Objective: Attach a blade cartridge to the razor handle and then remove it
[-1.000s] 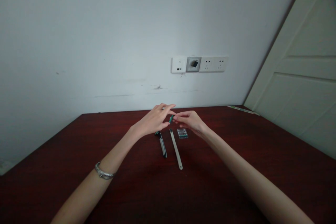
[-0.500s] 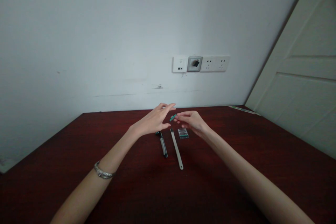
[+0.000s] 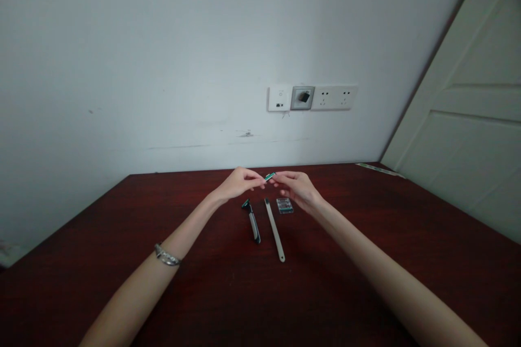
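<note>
Above the back part of the table, a small green razor cartridge (image 3: 269, 177) is pinched between both hands. My left hand (image 3: 241, 181) grips its left end with thumb and fingers. My right hand (image 3: 297, 185) holds the other end. Below them on the table lies a razor (image 3: 253, 223) with a grey and black handle, its head pointing away from me. To the right of the razor is a long, pale, thin stick with a dark tip (image 3: 275, 232), perhaps a brush. A clear cartridge case (image 3: 285, 205) with green inside lies beneath my right hand.
The dark red wooden table (image 3: 195, 293) meets a white wall (image 3: 183, 65) at the back. Sockets and a switch plate (image 3: 311, 98) are on the wall. A pale door (image 3: 468, 108) stands at the right, with a thin patterned strip (image 3: 380, 169) near it.
My left hand has closed from an open pose and now grips the cartridge's left end. The right hand keeps its pinch on the cartridge, almost unmoved.
</note>
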### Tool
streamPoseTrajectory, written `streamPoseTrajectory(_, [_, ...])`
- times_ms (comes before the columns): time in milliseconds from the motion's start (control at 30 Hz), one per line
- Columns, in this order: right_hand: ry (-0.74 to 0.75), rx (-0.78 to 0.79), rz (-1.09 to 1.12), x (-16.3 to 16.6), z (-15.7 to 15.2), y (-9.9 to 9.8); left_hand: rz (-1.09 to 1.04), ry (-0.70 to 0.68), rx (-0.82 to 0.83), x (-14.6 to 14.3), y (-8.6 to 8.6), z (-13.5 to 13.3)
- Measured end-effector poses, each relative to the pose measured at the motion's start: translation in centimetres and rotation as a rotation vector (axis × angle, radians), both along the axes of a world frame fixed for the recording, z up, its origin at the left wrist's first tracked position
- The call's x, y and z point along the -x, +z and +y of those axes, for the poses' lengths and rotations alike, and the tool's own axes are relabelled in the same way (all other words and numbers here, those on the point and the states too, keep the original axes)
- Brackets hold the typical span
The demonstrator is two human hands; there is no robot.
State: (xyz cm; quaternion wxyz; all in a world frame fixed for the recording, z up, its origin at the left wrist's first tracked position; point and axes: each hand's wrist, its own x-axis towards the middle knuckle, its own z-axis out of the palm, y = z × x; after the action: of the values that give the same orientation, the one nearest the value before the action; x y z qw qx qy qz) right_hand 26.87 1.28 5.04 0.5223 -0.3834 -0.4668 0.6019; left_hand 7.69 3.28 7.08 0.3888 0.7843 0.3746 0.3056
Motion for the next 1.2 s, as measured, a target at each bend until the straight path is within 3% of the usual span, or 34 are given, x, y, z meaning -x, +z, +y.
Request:
streamPoseTrajectory(167, [0.002,-0.058,-0.042,0.2,-0.1,0.0,-0.047,0.007,0.020,0.3,0.0,0.3])
streamPoseTrajectory(333, [0.003,-0.154,-0.285,-0.3,0.1,0.1,-0.017,0.049,0.005,0.7,0.0,0.4])
streamPoseTrajectory(600, [-0.083,-0.724,-0.721,-2.0,0.5,-0.3,0.077,0.054,-0.018,1.1,-0.6,1.0])
streamPoseTrajectory(700, [-0.090,-0.863,-0.884,-2.0,0.5,-0.4,0.097,0.041,-0.026,1.0,-0.5,0.8])
streamPoseTrajectory(833, [-0.111,-0.908,-1.024,-1.9,0.3,-0.4,0.102,0.015,-0.017,0.9,-0.4,0.6])
streamPoseTrajectory(1200, [-0.062,-1.005,-1.142,-1.7,-0.3,-0.2,0.075,-0.038,0.056,0.9,-0.8,0.5])
